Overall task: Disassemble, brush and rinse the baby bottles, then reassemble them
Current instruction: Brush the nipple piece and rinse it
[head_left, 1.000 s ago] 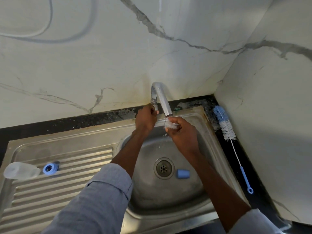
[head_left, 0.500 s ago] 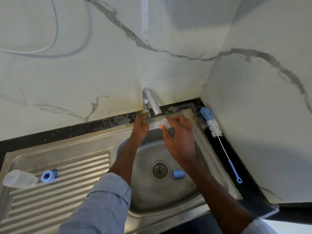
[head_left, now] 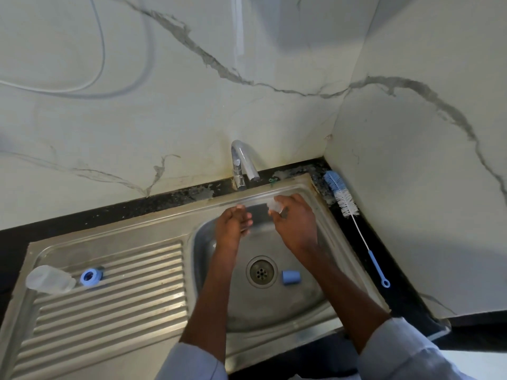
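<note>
Over the sink, right hand pinches clear teat; left hand loosely curled, empty; tap dry. Rinse looks done w/ teat; next likely set it beside bottle & ring.

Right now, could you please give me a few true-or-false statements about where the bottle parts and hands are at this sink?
1. The right hand holds a clear teat. True.
2. The bottle brush lies in the basin. False: it lies on the dark counter, right of the sink.
3. The blue cap lies beside the drain. True.
4. The blue ring is in the left hand. False: it sits on the drainboard by the clear bottle.
</note>
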Demonstrator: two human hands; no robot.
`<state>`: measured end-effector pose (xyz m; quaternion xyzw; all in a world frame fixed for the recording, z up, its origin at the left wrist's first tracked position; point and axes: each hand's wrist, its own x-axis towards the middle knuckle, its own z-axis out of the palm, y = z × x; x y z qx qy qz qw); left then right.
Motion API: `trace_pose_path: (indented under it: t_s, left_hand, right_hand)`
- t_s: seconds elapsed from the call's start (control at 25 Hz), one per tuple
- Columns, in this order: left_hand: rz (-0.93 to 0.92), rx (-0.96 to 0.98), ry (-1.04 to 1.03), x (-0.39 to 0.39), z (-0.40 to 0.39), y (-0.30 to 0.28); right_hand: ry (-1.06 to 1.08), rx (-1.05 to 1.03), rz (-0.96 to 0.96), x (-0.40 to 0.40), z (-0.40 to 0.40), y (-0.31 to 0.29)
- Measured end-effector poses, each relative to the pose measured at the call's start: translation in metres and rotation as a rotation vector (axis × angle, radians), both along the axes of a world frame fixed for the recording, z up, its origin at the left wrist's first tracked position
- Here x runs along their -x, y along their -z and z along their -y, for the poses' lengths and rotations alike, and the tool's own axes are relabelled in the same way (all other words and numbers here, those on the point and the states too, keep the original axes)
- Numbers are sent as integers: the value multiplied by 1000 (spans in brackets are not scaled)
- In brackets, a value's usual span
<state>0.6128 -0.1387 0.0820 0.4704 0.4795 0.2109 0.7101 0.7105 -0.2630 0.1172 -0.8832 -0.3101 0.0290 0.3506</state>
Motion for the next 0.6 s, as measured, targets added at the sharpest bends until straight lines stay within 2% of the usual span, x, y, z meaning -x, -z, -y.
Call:
trace_pose_path:
  t_s: [0.2,0.32,0.44,0.52,0.6]
  left_hand:
    - [227,161,264,-1,32,-6]
    - [301,221,216,-11,54,-4]
    - [293,233,140,-22,68,-1]
    - [291,257,66,-29,72,1]
    - [290,265,6,-39,79,5]
  right_hand:
    - [-11,21,-69,2,17,8]
    - [-113,38,-72,-5,31,10]
    - [-157,-79,-167,-22,49,14]
    - [-53,-102,-183,-39,67,20]
    - [93,33,-96,-62,93,32]
